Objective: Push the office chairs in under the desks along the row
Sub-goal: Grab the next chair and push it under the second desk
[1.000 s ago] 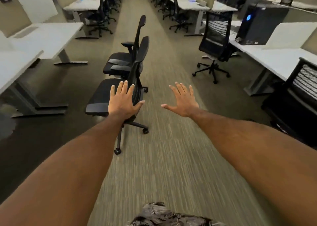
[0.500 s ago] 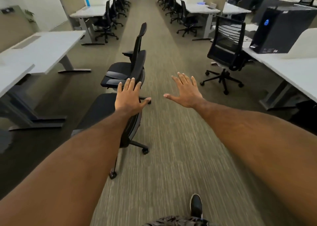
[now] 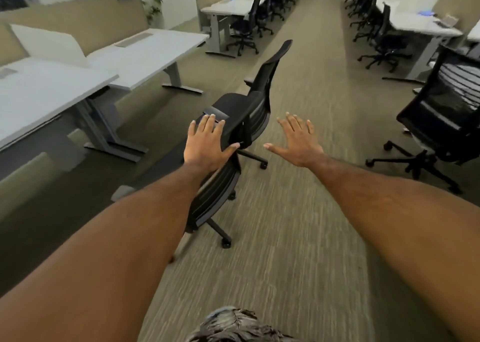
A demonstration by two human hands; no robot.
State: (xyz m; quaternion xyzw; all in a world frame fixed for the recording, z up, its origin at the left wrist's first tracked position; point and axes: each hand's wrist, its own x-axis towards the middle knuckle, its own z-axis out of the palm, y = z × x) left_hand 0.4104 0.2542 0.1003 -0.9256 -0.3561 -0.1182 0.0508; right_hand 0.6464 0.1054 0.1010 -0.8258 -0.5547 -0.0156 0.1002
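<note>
Two black office chairs stand in the aisle, facing left toward the white desks point(image 3: 54, 87). The near chair point(image 3: 215, 193) is right below my left arm, with its backrest toward the aisle. My left hand point(image 3: 206, 144) is flat with fingers spread over the top of that backrest; I cannot tell whether it touches. My right hand point(image 3: 298, 141) hovers open over the carpet to the right of the chair, holding nothing. The second chair point(image 3: 249, 105) stands just beyond the first, also out from the desk point(image 3: 155, 53).
Another black chair point(image 3: 439, 123) stands pulled out on the right side of the aisle. Rows of white desks with chairs point(image 3: 246, 27) tucked in run along both sides farther back. A beige partition point(image 3: 78, 22) backs the left desks. The carpeted aisle runs straight ahead.
I have walked forward and turned left; the near chair is now much closer, under my left forearm. Both hands stay spread and open.
</note>
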